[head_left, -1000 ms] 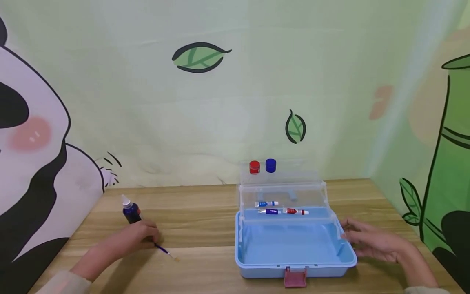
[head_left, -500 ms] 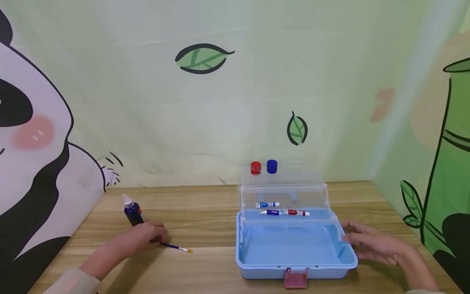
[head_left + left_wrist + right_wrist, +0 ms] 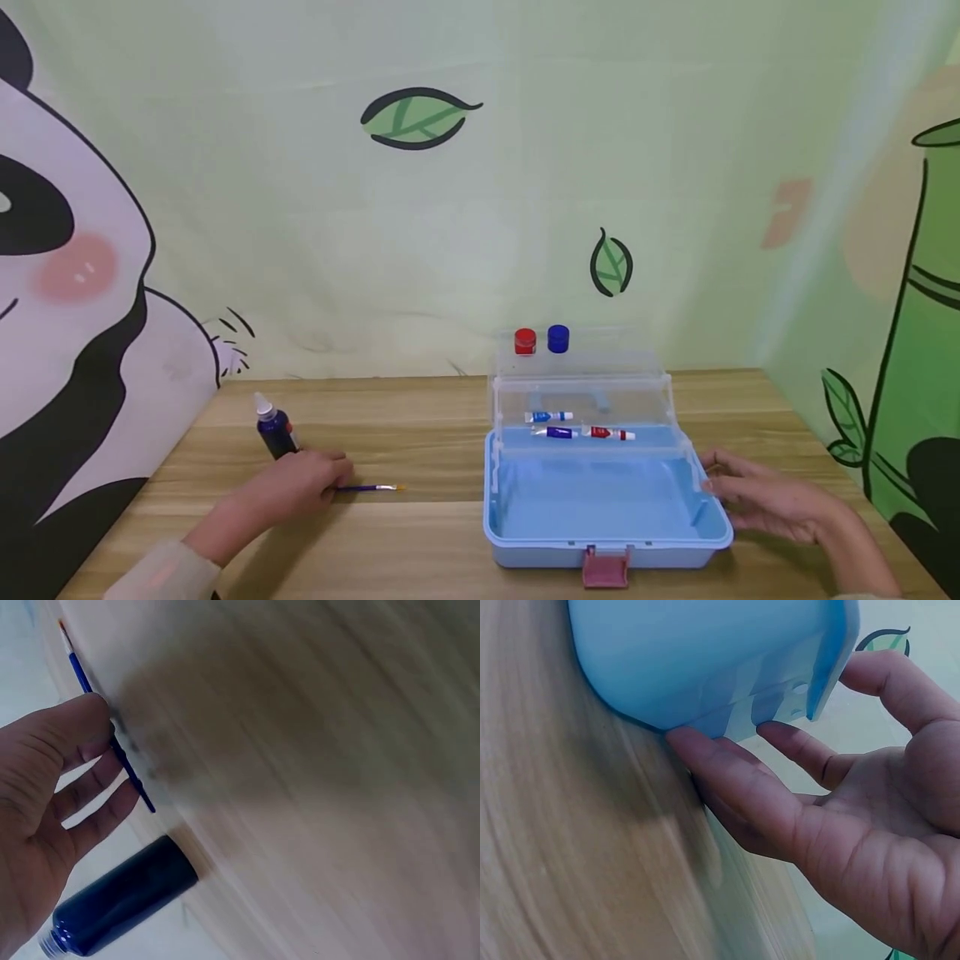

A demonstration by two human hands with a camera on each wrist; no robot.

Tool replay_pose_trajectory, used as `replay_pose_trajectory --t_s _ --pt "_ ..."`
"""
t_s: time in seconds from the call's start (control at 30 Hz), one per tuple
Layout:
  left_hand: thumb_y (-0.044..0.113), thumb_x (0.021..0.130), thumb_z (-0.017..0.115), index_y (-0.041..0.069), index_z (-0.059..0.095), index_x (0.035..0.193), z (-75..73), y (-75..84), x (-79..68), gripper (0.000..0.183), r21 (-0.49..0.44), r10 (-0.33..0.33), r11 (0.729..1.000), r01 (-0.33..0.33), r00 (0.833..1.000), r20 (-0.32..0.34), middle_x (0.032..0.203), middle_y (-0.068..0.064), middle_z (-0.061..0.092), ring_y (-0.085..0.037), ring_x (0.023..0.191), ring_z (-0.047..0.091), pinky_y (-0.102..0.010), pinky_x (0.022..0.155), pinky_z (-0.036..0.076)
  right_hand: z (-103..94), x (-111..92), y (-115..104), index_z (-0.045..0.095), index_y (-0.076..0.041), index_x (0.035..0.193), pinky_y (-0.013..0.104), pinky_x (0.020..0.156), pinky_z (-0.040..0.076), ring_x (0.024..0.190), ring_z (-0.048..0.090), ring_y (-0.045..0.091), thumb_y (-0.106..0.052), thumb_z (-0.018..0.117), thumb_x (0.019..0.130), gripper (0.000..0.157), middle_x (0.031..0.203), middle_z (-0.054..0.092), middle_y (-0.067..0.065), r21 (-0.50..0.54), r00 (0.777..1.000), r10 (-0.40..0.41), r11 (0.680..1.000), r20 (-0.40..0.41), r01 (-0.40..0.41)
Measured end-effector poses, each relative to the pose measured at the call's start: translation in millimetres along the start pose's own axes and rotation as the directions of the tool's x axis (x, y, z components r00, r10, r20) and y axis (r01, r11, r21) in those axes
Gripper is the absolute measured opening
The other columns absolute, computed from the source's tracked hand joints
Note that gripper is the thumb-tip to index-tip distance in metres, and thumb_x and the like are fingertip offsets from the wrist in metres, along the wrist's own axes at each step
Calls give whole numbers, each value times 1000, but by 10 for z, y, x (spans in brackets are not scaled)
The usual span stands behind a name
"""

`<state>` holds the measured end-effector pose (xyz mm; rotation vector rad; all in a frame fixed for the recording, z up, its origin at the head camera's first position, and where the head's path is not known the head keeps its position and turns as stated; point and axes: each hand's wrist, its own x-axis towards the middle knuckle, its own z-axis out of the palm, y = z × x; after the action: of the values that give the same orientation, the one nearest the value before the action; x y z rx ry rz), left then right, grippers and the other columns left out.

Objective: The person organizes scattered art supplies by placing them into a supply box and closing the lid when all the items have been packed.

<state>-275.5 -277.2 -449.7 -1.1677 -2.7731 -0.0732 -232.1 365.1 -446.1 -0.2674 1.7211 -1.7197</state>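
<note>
My left hand [image 3: 300, 485], in the head view, pinches a blue-handled paintbrush [image 3: 365, 487] low over the table. Its bristles point right toward the box; the left wrist view shows thumb and fingers about the handle [image 3: 79, 673]. Just behind this hand stands a dark blue bottle [image 3: 275, 432] with a pointed white nozzle. A light blue storage box [image 3: 603, 557] is open on the right, with clear trays raised at its back. Fairly straight fingers of my right hand [image 3: 776, 500] touch the box's right side; in the right wrist view, fingertips [image 3: 686, 741] meet its wall.
Blue, purple and red paint tubes [image 3: 609, 433] lie in the lower clear tray. A red jar [image 3: 525, 342] and a blue jar [image 3: 558, 339] stand on the upper one. A pink latch [image 3: 605, 571] hangs at the box's front. A printed cloth [image 3: 300, 208] backs the wooden table.
My left hand has moved slightly right with the paintbrush, whose bristle end has swung from pointing down-right to pointing right. The right hand stays at the box's side.
</note>
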Motion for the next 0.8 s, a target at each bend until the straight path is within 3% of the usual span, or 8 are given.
replay_pose_trajectory --t_s 0.23,0.4,0.57,0.8 --pt "-2 71 67 20 53 78 -75 7 103 27 51 -62 997 64 998 -32 72 12 44 -7 55 40 -27 43 32 -3 4 21 32 2 138 51 98 52 121 57 28 -13 44 108 36 134 47 19 7 1000 -6 1000 0 6" --pt "-4 75 67 20 58 83 -155 11 164 26 21 -104 994 104 995 -5 75 9 50 -6 57 41 -25 45 32 -9 -2 14 31 1 139 51 98 52 121 57 28 -13 44 108 36 135 46 19 9 1000 -2 1000 1 2" --pt "-2 74 69 19 61 86 -225 16 208 26 29 -139 990 139 990 -24 78 8 51 -6 59 43 -24 46 34 -7 -14 5 30 2 138 51 99 52 122 57 28 -13 44 108 37 135 46 20 9 1000 2 1000 3 -2" --pt "-4 73 68 20 63 87 -317 39 264 28 49 -134 989 136 990 -52 76 12 48 -6 60 42 -24 46 33 2 -17 0 31 2 138 51 99 52 121 58 27 -12 44 108 36 134 47 19 22 1000 0 1000 8 0"
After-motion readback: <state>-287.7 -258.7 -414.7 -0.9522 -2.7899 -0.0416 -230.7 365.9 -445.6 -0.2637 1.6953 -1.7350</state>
